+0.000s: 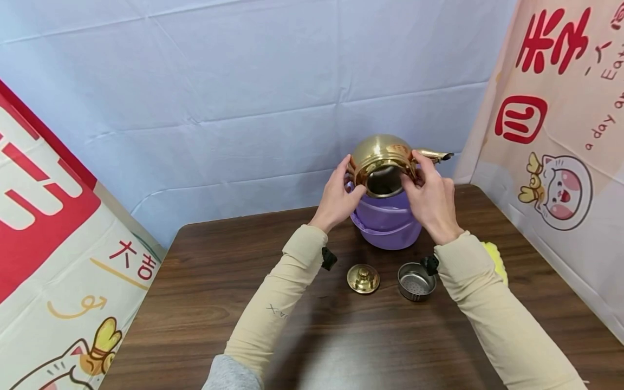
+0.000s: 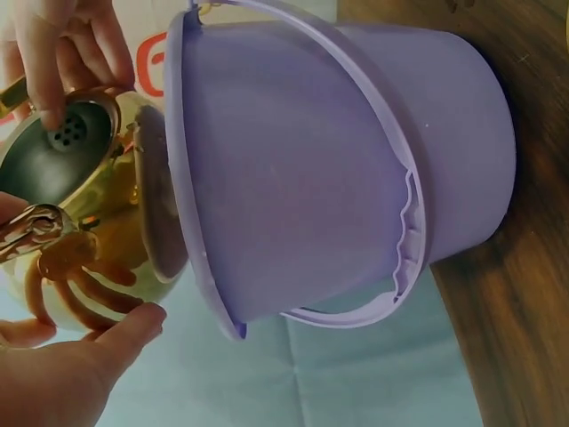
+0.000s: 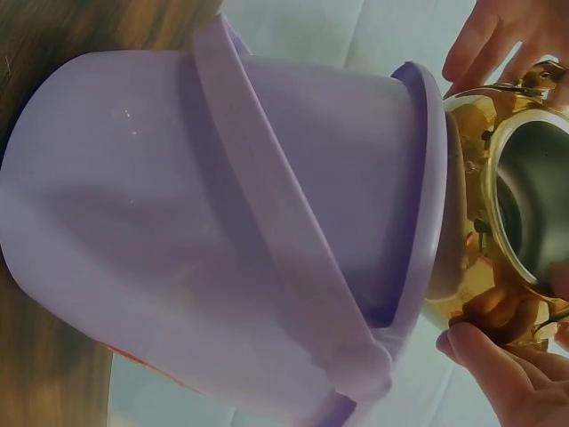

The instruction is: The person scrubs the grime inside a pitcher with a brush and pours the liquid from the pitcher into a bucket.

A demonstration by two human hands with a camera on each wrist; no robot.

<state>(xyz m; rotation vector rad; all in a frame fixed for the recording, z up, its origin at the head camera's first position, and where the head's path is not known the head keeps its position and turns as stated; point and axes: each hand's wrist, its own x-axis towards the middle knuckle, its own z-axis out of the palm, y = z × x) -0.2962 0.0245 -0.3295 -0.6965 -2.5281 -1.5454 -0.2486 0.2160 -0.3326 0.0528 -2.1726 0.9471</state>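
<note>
A shiny gold teapot [image 1: 380, 149] is held over a purple bucket [image 1: 390, 222], tipped so its round opening faces me and its spout [image 1: 436, 155] points right. My left hand [image 1: 338, 197] grips the teapot's left side, thumb near the rim. On the spout side my right hand [image 1: 434, 200] holds it, with the thumb at the opening. The left wrist view shows a digit of that hand reaching inside, by the small holes [image 2: 69, 132] behind the spout. In the right wrist view the teapot's base sits close to the bucket's rim [image 3: 431, 205]; contact is unclear.
On the brown wooden table [image 1: 219, 303] lie a gold lid [image 1: 363, 278] and a round metal strainer [image 1: 416, 284] in front of the bucket. Something yellow [image 1: 496, 260] is partly hidden behind the right sleeve. Cloth hangings [image 1: 244, 108] stand behind and at both sides.
</note>
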